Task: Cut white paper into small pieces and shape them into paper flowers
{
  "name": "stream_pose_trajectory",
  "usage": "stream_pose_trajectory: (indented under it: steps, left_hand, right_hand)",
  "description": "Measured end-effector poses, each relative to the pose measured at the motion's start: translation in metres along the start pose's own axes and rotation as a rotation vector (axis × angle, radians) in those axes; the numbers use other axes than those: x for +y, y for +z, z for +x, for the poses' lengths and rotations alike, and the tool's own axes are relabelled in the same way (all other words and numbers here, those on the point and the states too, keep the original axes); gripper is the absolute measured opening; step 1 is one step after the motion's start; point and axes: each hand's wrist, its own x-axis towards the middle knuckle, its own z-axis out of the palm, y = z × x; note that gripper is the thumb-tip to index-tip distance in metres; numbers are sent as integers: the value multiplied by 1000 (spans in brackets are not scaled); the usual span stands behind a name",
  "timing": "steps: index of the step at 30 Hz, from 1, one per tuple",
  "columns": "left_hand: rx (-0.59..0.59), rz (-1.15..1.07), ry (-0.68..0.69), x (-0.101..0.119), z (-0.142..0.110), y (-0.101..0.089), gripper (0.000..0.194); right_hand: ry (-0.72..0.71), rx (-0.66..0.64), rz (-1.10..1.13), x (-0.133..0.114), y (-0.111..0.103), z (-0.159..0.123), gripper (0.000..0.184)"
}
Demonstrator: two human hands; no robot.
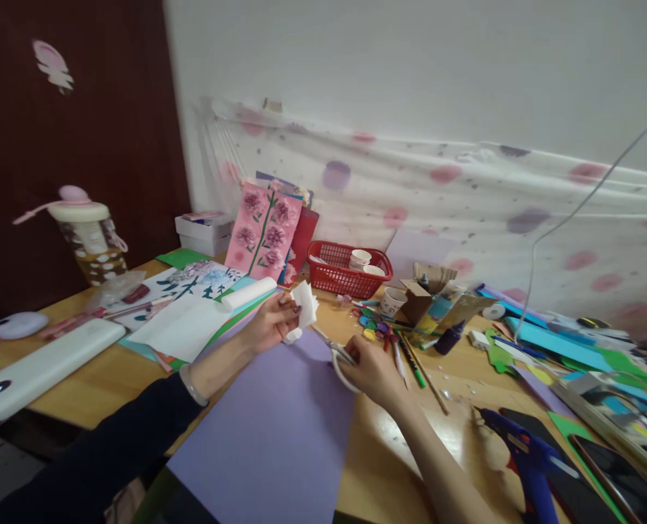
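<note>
My left hand [273,324] is closed on a folded piece of thin white paper [306,304], perhaps tissue, with its layered edge facing up and right. A small white lump [292,336] shows just beneath the fingers; whether it is held or lying there I cannot tell. In my right hand [376,370] is a pair of scissors [343,372] with pale handles, the blades pointing toward the white paper but apart from it. Below both hands a purple sheet [279,429] lies flat on the wooden table [389,466].
A red basket [349,280] with paper cups stands behind my hands. Paint pots [375,322] and brushes lie to its front right. A blue glue gun [525,451] rests at lower right. On the left are a white lamp-like bar [50,367], a bottle [91,240] and sheets of paper.
</note>
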Motion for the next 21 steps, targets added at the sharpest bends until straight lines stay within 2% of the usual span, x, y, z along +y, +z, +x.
stream_pose_trajectory:
  steps: [3, 6, 10, 12, 16, 19, 21]
  left_hand:
    - [-34, -9, -15, 2, 0, -2, 35]
    - [-107, 84, -22, 2, -2, 1, 39]
    - [-177, 370, 45, -7, -5, 6, 43]
    - [-220, 523, 55, -14, -8, 7, 41]
    - [-238, 926, 164, -24, -18, 7, 29]
    - [-291, 1231, 315, -25, -26, 9, 20]
    - [-302, 1319, 380, -25, -28, 11, 18]
  right_hand:
    - [-176, -201, -9, -8, -4, -7, 10]
    - [-246, -308, 169, -16, -6, -11, 8]
    - [-90, -261, 652, -20, -1, -10, 29]
    - [-42, -295, 806, -19, 5, -8, 41]
    - [-88, -356, 850, -17, 17, -7, 49]
    - [-95, -339, 900, -18, 23, -7, 46]
    - [-92, -316, 948, -17, 28, -6, 36]
